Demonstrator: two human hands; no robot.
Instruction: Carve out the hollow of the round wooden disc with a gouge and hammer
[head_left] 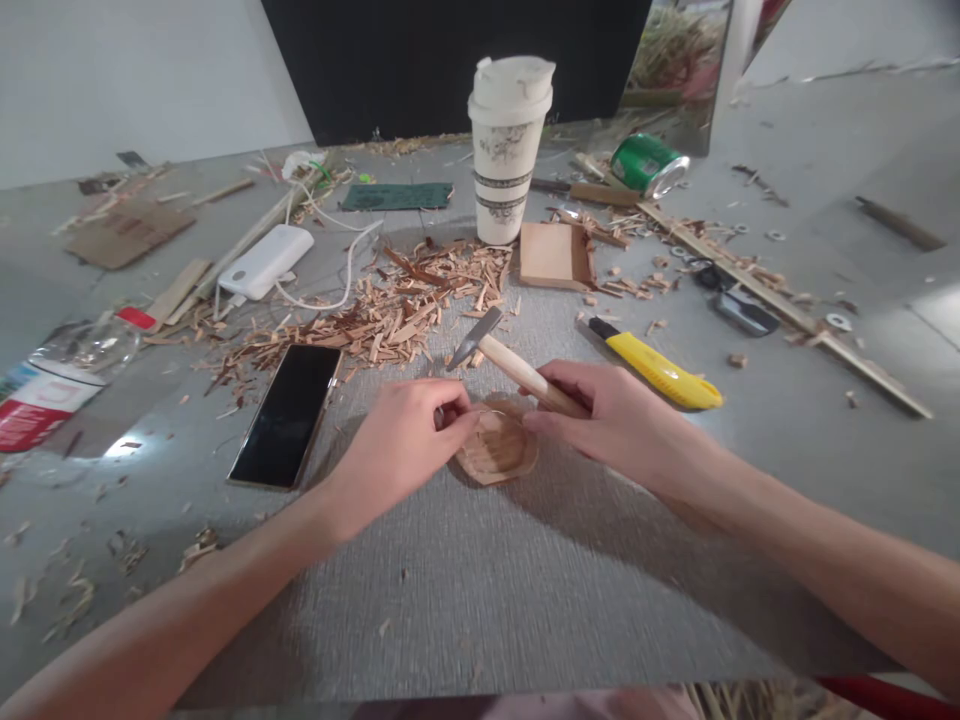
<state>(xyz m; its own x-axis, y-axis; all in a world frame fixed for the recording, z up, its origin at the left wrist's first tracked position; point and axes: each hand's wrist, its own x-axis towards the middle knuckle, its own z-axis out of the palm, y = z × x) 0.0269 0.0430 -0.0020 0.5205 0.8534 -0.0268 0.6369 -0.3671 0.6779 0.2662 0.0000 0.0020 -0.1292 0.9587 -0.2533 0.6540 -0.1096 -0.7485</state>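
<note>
A small wooden piece with a hollowed middle (496,452) lies on the grey table between my hands. My right hand (619,410) is closed round the wooden handle of a small hammer (517,365), whose metal head points up and to the left above the piece. The right thumb reaches the piece's right edge. At the piece's upper left, my left hand (412,430) is pinched; a thin, pale curved thing shows near its fingertips, too small to make out.
Wood chips (405,310) lie beyond my hands, with a paper cup (510,150) behind. A phone (286,415) is left, a yellow cutter (664,370) right. Farther off are a power bank (266,262), a wooden tray (553,255), a green can (649,165) and a bottle (64,385).
</note>
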